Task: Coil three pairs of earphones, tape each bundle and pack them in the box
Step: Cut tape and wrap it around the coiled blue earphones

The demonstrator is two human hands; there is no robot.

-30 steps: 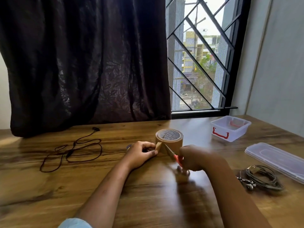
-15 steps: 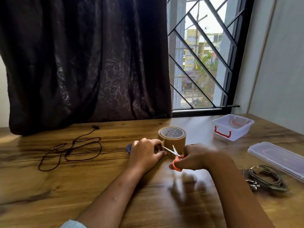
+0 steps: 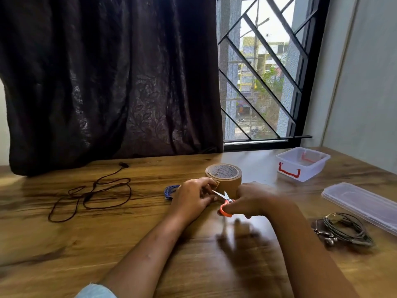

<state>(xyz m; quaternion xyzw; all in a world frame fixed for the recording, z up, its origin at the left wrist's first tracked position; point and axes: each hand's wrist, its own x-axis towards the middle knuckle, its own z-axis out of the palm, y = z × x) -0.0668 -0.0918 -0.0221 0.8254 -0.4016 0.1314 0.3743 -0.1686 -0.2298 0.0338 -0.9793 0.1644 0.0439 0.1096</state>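
A brown tape roll (image 3: 226, 177) stands mid-table. My left hand (image 3: 194, 197) pinches the tape's pulled-out end right in front of the roll. My right hand (image 3: 252, 200) holds small orange-handled scissors (image 3: 224, 202), blades apart and pointing at that strip. A blue coiled earphone bundle (image 3: 169, 191) lies just left of my left hand, partly hidden by it. Black earphones (image 3: 92, 193) sprawl uncoiled at the left. A grey coiled pair (image 3: 343, 230) lies at the right. The clear box (image 3: 303, 165) with red clips sits open at the back right.
The box's clear lid (image 3: 361, 204) lies flat near the right edge, above the grey bundle. A dark curtain (image 3: 107, 82) hangs behind the table's left half, and a barred window (image 3: 264, 82) is behind the right half. A wall bounds the right side.
My right hand has lifted the scissors from the tabletop and opened the blades at the tape strip. My left hand has shifted slightly while keeping its pinch on the tape end.
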